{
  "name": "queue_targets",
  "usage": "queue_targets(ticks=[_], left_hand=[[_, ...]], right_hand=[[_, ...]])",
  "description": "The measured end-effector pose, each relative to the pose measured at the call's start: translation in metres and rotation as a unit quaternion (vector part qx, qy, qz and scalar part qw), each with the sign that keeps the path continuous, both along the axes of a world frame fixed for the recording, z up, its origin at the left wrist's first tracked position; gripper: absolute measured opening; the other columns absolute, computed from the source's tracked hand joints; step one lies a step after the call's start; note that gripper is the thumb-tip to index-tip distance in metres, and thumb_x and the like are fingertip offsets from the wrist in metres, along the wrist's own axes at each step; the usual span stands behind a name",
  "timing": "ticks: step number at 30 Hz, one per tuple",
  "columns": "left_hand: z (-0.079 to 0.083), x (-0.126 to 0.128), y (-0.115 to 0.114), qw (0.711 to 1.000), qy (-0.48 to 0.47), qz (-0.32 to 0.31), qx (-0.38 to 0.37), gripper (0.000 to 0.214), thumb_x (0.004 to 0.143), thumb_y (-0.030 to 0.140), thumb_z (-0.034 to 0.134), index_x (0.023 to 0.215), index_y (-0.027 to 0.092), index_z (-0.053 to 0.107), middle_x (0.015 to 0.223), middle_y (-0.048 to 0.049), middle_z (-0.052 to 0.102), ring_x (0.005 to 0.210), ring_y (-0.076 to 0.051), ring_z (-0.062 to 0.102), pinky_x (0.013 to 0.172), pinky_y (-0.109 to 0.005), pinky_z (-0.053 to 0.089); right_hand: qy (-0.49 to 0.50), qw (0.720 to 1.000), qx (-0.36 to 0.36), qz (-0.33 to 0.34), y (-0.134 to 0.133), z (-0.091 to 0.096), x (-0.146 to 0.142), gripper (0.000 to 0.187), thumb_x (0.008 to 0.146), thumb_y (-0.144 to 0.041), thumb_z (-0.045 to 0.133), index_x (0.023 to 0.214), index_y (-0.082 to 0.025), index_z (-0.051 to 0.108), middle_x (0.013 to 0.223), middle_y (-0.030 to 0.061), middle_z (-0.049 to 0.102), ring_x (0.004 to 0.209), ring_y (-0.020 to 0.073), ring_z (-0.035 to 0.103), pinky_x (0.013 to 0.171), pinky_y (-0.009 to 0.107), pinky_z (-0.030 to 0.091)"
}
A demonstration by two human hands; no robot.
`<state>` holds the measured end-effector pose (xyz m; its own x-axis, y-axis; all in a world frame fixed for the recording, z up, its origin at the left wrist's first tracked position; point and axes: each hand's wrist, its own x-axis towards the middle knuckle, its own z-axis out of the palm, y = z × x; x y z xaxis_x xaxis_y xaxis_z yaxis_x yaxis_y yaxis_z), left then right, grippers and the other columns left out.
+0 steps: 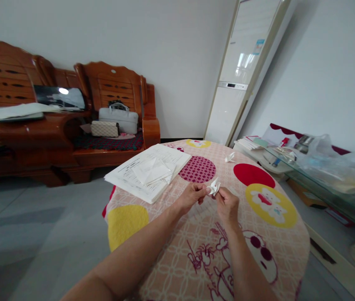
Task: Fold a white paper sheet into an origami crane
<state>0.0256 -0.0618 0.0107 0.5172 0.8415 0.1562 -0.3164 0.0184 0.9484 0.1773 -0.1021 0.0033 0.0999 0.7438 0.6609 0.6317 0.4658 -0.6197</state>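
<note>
A small white piece of folded paper (215, 186) is pinched between both hands, just above the round table. My left hand (195, 195) grips its left side with thumb and fingers. On its right side, my right hand (227, 203) has closed its fingers on the same paper. Farther back on the table lies a second small folded paper (230, 157), touched by neither hand. To the left of my hands rests a stack of printed sheets (127, 175), with loose white paper (152, 170) on top.
A patterned cloth (164, 246) covers the table. To the right, a glass-topped stand (330, 196) holds papers and a plastic bag (324, 156). Behind on the left are wooden chairs (150, 131) with a grey handbag (127, 120). A tall air conditioner (224, 104) stands at the wall.
</note>
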Motion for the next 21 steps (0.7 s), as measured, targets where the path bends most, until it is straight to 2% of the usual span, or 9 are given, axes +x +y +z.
queue_targets(ticks=[5,11,17,21], left_hand=[[-0.002,0.002,-0.002,0.996,-0.025,-0.032,-0.085,0.043,0.066,0.051,0.078,0.063,0.013,0.057,0.041,0.0091,0.035,0.034,-0.001,0.022,0.038,-0.019,0.013],[0.001,0.006,-0.007,0.992,-0.065,-0.032,-0.099,0.044,0.067,0.051,0.077,0.064,0.014,0.053,0.044,0.0095,0.038,0.034,-0.001,0.023,0.034,-0.017,0.016],[-0.001,0.014,-0.012,0.987,-0.108,-0.040,-0.109,0.041,0.071,0.048,0.075,0.067,0.013,0.054,0.045,0.0102,0.038,0.032,-0.001,0.022,0.031,-0.015,0.016],[-0.004,0.017,-0.012,0.979,-0.154,-0.048,-0.129,0.038,0.073,0.045,0.074,0.067,0.013,0.053,0.042,0.0106,0.036,0.031,-0.001,0.020,0.030,-0.014,0.017]], right_hand=[[-0.007,0.999,0.009,-0.050,-0.001,-0.002,0.000,0.027,0.082,-0.014,0.046,0.059,-0.018,0.059,0.057,0.0003,0.057,0.053,0.0124,0.049,0.054,0.024,0.033],[0.004,0.999,0.005,-0.051,-0.003,-0.001,-0.005,0.030,0.085,-0.017,0.044,0.061,-0.016,0.062,0.056,0.0014,0.062,0.051,0.0124,0.055,0.053,0.022,0.037],[0.101,0.993,-0.058,-0.034,-0.004,0.000,-0.010,0.029,0.085,-0.023,0.045,0.062,-0.017,0.061,0.054,0.0007,0.064,0.049,0.0142,0.063,0.049,0.021,0.045],[0.192,0.972,-0.130,-0.020,-0.002,0.000,-0.013,0.026,0.083,-0.030,0.048,0.066,-0.017,0.062,0.056,0.0017,0.066,0.048,0.0163,0.064,0.045,0.022,0.049]])
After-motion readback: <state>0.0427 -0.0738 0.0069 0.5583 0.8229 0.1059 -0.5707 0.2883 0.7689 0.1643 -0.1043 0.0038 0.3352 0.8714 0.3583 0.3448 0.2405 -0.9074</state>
